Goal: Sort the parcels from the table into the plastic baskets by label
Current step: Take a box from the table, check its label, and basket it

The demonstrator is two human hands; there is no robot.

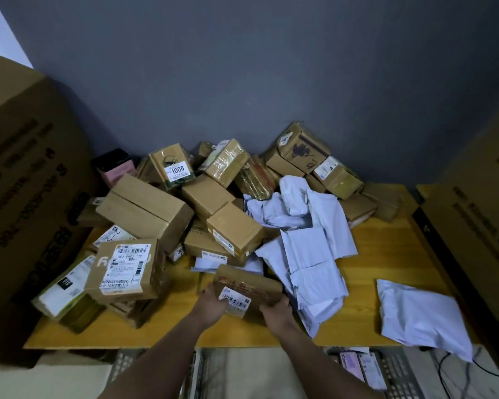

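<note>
Both hands, left hand (213,302) & right hand (275,308), grip a small cardboard parcel (249,286) w/ barcode label at the table's (386,249) front edge, beside grey mailers (311,254).

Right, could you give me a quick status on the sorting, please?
Left hand and right hand both grip one small cardboard parcel, label up. Grey mailers crowd its right side.

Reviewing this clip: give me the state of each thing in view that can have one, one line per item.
Left hand: grips the small box's left end.
Right hand: grips its right end.
Small box: taped shut, label up, at the table's near edge.
Box pile: heaped, unsorted, against the wall.
Grey mailer bags: crumpled, overlapping.
Lone mailer: flat, overhanging the table edge.
Baskets: below the table, some packets inside.
</note>
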